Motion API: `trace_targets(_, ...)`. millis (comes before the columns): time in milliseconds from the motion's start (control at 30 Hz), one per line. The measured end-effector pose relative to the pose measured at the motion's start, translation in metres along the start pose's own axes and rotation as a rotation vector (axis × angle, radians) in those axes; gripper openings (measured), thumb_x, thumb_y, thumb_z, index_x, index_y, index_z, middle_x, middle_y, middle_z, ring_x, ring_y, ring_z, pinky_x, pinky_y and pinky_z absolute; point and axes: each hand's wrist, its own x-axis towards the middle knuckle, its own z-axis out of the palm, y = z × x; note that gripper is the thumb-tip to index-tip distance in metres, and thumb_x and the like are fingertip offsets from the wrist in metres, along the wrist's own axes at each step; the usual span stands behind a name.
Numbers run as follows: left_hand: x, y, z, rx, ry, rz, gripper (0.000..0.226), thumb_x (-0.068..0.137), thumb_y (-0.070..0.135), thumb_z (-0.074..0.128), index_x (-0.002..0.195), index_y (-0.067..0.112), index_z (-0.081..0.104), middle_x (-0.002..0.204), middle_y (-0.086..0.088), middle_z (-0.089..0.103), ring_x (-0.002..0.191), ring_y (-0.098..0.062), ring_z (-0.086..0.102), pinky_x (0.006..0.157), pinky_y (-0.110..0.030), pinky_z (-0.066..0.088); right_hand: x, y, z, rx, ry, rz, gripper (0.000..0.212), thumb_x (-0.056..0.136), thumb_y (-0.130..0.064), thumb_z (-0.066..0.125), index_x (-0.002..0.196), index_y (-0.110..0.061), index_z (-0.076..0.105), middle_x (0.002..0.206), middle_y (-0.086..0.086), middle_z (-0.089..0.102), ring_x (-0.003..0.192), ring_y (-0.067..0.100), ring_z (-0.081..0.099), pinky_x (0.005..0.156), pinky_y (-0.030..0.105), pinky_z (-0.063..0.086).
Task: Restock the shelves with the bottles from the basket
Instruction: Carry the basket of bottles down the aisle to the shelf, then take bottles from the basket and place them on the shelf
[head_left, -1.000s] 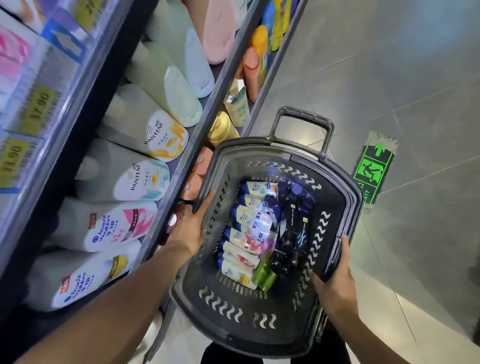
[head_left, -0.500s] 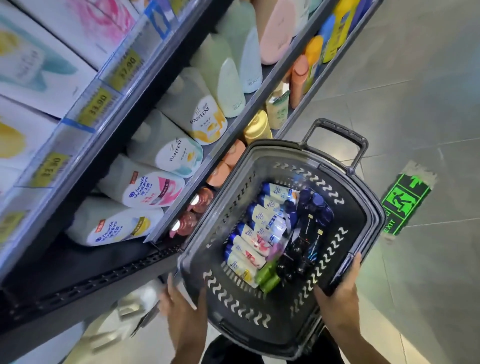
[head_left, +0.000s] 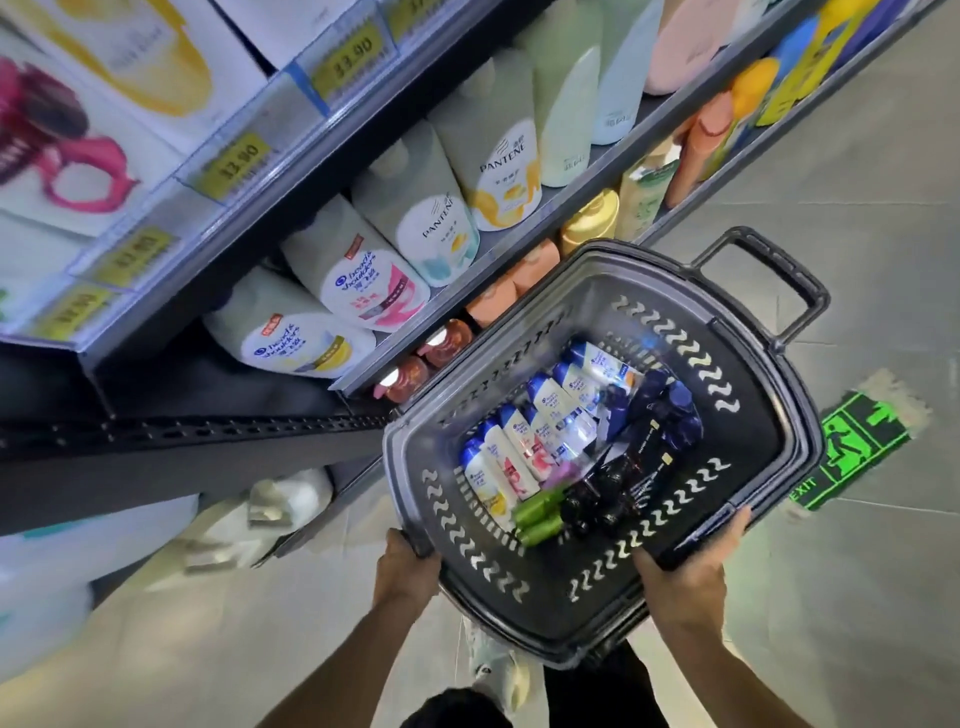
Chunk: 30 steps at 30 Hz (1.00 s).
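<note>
left hand (head_left: 402, 566): near-left corner of the basket, fingers curled under and round the rim, gripping it.
right hand (head_left: 685, 577): near-right rim of the basket, fingers wrapped over the edge, gripping it.
basket (head_left: 769, 457): dark grey plastic, perforated walls, carried in both hands above the floor, just right of the shelving; fold handle (head_left: 769, 283) at the far end, lying out flat.
bottles in basket: all lying flat on the bottom. Left row, white shampoo bottles (head_left: 524, 441) with blue caps, side by side; right, dark blue/black bottles (head_left: 654, 431) bunched together; two small green bottles (head_left: 535, 517) at the near end. Something clear between the rows, can't tell what.
step: basket carry/positioning, judged; no bottle picked out yet, restocking not started.
next move: judged, set the basket down or free one hand, then lift a white bottle toward the matching shelf stock; a one-handed hold may tip the load.
lower shelf (head_left: 457, 275): left of the basket, large white refill pouches (head_left: 374, 291), Head & Shoulders near, Pantene farther; bare dark gap at the near end.
bottom shelf: copper and orange bottle tops (head_left: 447, 338) just beside the basket's far-left rim.
upper shelf: yellow price tags (head_left: 236, 163), boxes above, blurred.
floor: grey tile, green EXIT sticker (head_left: 857, 447) far right.
</note>
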Motion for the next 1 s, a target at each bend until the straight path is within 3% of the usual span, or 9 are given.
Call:
trace_targets(200, 0.011, -0.025, 0.012, -0.085, -0.014, 0.011, 0.027, 0.093, 0.016, 0.062, 0.111, 0.014, 0.042, 0.111, -0.015, 0.063, 0.104, -0.04, 0.065, 0.092, -0.052, 0.057, -0.009, 0.006, 0.004, -0.026, -0.038, -0.031, 0.132, 0.076, 0.0, 0.082, 0.156, -0.035, -0.017, 0.145, 0.022, 0.05, 0.126, 0.043, 0.055, 0.11, 0.049, 0.041)
trace_targets(333, 0.014, -0.041, 0.015, -0.176, -0.044, 0.043, 0.034, 0.093, 0.021, 0.064, 0.123, 0.016, 0.05, 0.112, -0.01, 0.067, 0.104, -0.037, 0.067, 0.094, -0.05, 0.056, -0.011, 0.01, -0.002, -0.036, -0.065, -0.018, 0.126, 0.076, 0.002, 0.082, 0.159, -0.024, -0.009, 0.154, 0.013, 0.042, 0.137, 0.034, 0.045, 0.113, 0.038, 0.032)
trace_targets(433, 0.0, -0.054, 0.004, -0.237, -0.054, 0.113, 0.037, 0.093, 0.014, 0.068, 0.128, 0.011, 0.057, 0.117, -0.012, 0.069, 0.111, -0.035, 0.066, 0.097, -0.042, 0.054, -0.025, 0.002, -0.014, -0.257, -0.193, -0.014, 0.112, 0.078, -0.011, 0.083, 0.159, -0.02, 0.007, 0.141, 0.02, 0.054, 0.126, 0.038, 0.056, 0.108, 0.042, 0.043)
trace_targets(500, -0.023, -0.055, -0.012, -0.32, -0.058, 0.162, 0.021, 0.094, 0.003, 0.065, 0.114, 0.009, 0.064, 0.108, -0.009, 0.069, 0.108, -0.031, 0.064, 0.086, -0.029, 0.056, -0.044, -0.007, -0.032, -0.52, -0.333, -0.031, 0.093, 0.083, -0.028, 0.079, 0.157, -0.023, 0.022, 0.137, 0.019, 0.053, 0.121, 0.037, 0.058, 0.103, 0.042, 0.047)
trace_targets(633, -0.116, -0.031, -0.063, -0.262, -0.112, 0.408, 0.026, 0.094, -0.009, 0.061, 0.093, 0.017, 0.065, 0.092, 0.004, 0.067, 0.088, -0.019, 0.063, 0.068, -0.007, 0.049, -0.095, -0.052, -0.091, -0.734, -0.521, -0.172, 0.066, 0.091, -0.033, 0.067, 0.15, -0.027, 0.04, 0.144, 0.006, 0.052, 0.127, 0.025, 0.056, 0.108, 0.034, 0.044)
trace_targets(800, -0.23, -0.018, -0.138, 0.091, -0.128, 0.744, 0.025, 0.093, 0.007, 0.055, 0.102, 0.024, 0.07, 0.103, -0.002, 0.074, 0.098, -0.023, 0.07, 0.092, -0.035, 0.054, -0.175, -0.114, -0.179, -0.791, -0.515, -0.355, 0.052, 0.093, -0.028, 0.062, 0.144, -0.022, 0.05, 0.14, 0.001, 0.059, 0.127, 0.022, 0.057, 0.108, 0.03, 0.043)
trace_targets(867, -0.275, -0.014, -0.163, 0.113, -0.071, 0.837, 0.025, 0.088, 0.011, 0.056, 0.099, 0.031, 0.067, 0.102, -0.001, 0.073, 0.099, -0.023, 0.07, 0.087, -0.029, 0.053, -0.206, -0.134, -0.213, -0.79, -0.475, -0.436, 0.048, 0.093, -0.026, 0.061, 0.14, -0.021, 0.053, 0.136, 0.003, 0.062, 0.123, 0.023, 0.059, 0.105, 0.03, 0.045)
trace_targets(933, -0.315, -0.012, -0.181, 0.112, -0.015, 0.915, 0.022, 0.093, 0.009, 0.061, 0.112, 0.017, 0.07, 0.11, -0.001, 0.071, 0.101, -0.017, 0.066, 0.085, -0.015, 0.048, -0.235, -0.146, -0.247, -0.766, -0.447, -0.489, 0.046, 0.094, -0.024, 0.061, 0.14, -0.02, 0.054, 0.132, 0.005, 0.064, 0.117, 0.024, 0.063, 0.1, 0.029, 0.048)
trace_targets(1000, -0.348, -0.011, -0.196, 0.115, 0.039, 0.989, 0.031, 0.092, 0.005, 0.065, 0.122, 0.01, 0.069, 0.12, -0.003, 0.071, 0.103, -0.012, 0.065, 0.096, -0.024, 0.05, -0.258, -0.158, -0.276, -0.754, -0.424, -0.558, 0.047, 0.095, -0.024, 0.061, 0.142, -0.021, 0.053, 0.133, 0.003, 0.065, 0.116, 0.022, 0.063, 0.099, 0.028, 0.048)
